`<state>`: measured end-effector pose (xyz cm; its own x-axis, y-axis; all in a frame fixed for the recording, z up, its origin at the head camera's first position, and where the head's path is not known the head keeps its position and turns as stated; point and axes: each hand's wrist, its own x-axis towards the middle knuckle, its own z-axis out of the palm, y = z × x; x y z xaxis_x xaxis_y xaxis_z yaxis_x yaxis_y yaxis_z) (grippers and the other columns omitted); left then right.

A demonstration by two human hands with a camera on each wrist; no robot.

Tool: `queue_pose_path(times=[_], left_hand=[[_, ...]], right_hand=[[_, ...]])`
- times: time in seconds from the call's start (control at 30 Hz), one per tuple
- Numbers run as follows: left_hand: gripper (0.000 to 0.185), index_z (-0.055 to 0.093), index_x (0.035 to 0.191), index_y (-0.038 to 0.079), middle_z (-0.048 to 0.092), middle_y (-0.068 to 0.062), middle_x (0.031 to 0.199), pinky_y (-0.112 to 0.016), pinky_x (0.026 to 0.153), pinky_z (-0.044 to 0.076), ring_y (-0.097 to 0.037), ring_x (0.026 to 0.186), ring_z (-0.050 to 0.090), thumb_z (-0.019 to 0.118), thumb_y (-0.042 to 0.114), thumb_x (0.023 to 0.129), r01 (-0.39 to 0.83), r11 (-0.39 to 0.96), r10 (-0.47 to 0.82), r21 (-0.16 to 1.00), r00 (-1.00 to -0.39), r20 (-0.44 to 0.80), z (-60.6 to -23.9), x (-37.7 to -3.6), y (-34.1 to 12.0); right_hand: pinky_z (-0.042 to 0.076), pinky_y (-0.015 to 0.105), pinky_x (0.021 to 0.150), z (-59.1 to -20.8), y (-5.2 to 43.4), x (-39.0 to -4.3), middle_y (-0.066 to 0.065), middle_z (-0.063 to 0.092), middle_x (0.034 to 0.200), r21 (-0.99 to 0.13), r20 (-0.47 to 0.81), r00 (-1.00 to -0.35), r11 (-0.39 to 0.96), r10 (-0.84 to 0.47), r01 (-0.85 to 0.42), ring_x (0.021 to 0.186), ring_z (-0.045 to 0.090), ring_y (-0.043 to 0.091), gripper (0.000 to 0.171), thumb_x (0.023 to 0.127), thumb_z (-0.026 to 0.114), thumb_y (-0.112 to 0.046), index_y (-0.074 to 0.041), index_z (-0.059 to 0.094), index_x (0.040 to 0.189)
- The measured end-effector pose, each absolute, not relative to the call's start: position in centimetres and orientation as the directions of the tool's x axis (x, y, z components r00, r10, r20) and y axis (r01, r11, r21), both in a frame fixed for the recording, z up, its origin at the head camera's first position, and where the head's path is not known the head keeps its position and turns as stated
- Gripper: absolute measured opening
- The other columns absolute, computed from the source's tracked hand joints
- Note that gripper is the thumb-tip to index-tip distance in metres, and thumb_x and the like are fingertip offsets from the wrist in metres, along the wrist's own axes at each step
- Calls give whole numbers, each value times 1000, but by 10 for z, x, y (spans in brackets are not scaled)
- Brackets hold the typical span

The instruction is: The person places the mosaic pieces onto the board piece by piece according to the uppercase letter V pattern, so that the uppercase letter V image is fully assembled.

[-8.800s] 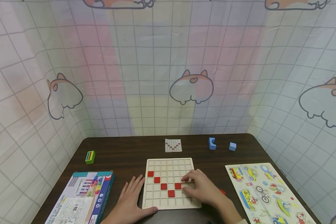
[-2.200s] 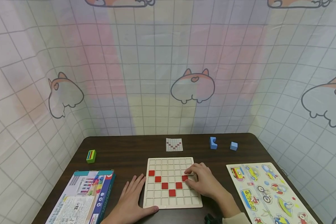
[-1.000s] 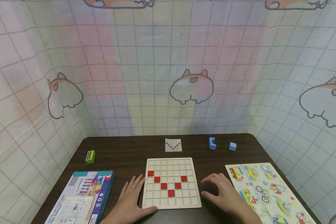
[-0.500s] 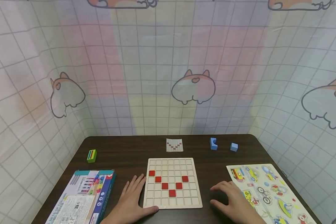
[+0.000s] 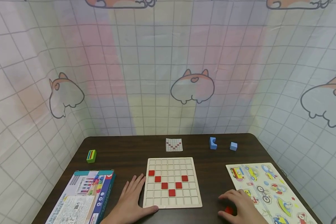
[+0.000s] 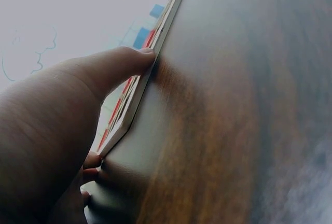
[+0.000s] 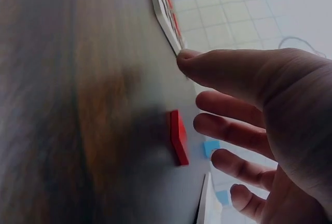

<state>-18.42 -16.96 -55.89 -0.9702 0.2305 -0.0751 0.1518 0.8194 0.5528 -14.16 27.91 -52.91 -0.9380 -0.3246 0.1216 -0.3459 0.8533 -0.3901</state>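
A pale gridded board (image 5: 156, 200) carries several red square tiles in a lopsided V. My left hand (image 5: 130, 199) lies spread at the board's left side. In the left wrist view its thumb (image 6: 122, 66) touches the board's front edge. To the right of the board, a loose red tile (image 7: 178, 137) lies flat on the dark table. Over that tile my right hand (image 5: 242, 207) hovers with thumb and fingers apart and holds nothing. The right wrist view shows a gap between its fingertips and the tile.
A small card (image 5: 174, 145) with a printed V pattern lies behind the board. Two blue blocks (image 5: 233, 146) stand at the back right and a green block (image 5: 91, 156) at the left. A box (image 5: 81, 196) flanks the left hand; a picture board (image 5: 268, 186) lies under the right forearm.
A red tile has been added on the V's right arm, and my right hand has let go of it. That hand has then moved right and nearer, to the loose tile. The left hand stays put.
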Motion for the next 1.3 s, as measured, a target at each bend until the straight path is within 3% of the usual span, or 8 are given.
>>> queue_pose_path(times=[0.27,0.5,0.8,1.03,1.3], left_hand=[[134,31,177,18,28,-9,185,-76,136,8,-43,174,13,75,94,76,150,820,228,552,-971,-76,-560,-184,-170],[134,31,177,18,28,-10,185,-77,136,7,-44,174,13,75,94,76,141,820,229,555,-969,-91,-559,-185,-170],[135,32,177,17,29,-11,184,-78,135,7,-46,174,14,76,94,75,128,820,223,558,-969,-105,-560,-185,-170],[135,32,177,17,29,-11,185,-78,135,7,-45,174,14,76,94,75,130,821,224,556,-969,-103,-560,-186,-170],[136,32,177,18,28,-11,185,-78,135,7,-46,174,14,76,95,74,126,821,223,557,-969,-108,-560,-186,-169]], right_hand=[[41,37,81,-536,293,-138,-14,71,111,-401,60,-949,863,-309,-307,97,52,8,36,87,92,-54,-35,79,114],[43,31,77,-541,304,-137,-17,71,108,-374,45,-956,882,-291,-286,92,49,1,31,89,90,-54,-36,80,112],[43,37,83,-541,297,-135,-21,69,103,-366,-33,-990,923,-137,-116,98,54,9,29,84,94,-54,-39,78,103],[41,33,79,-540,294,-135,-26,65,98,-330,52,-977,919,-209,-214,92,50,3,21,87,92,-52,-43,77,99],[37,35,80,-530,284,-142,-27,68,97,-390,24,-981,902,-191,-185,96,51,5,21,87,94,-46,-43,76,97]])
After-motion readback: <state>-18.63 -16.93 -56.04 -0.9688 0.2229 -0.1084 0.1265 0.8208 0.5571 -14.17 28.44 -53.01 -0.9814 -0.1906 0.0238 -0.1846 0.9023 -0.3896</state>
